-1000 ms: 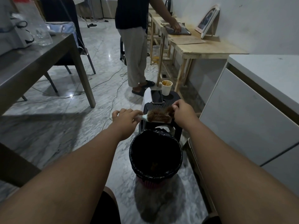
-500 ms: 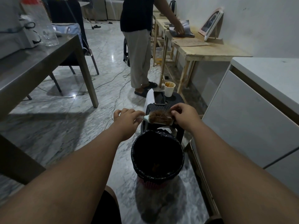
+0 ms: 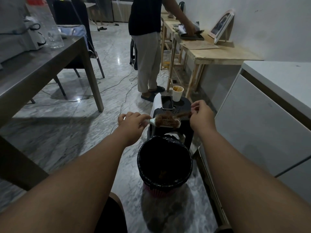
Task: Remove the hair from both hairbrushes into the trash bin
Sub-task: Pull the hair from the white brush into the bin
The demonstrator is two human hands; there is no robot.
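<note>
Head view: I have my left hand [image 3: 133, 119] clenched round the handle of the hairbrush [image 3: 165, 122], in front of the black stool [image 3: 183, 105] and just beyond the trash bin [image 3: 158, 192]. My right hand [image 3: 201, 115] pinches brown hair [image 3: 180, 114] stretched from the bristles.

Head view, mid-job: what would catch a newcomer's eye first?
The white hairbrush matted with brown hair stands out, held by its handle in the left hand at centre, in front of the black stool. The right hand pinches a tuft of hair drawn off its bristles. Below stands the black-lined trash bin; a phone and paper cup sit on the stool.
</note>
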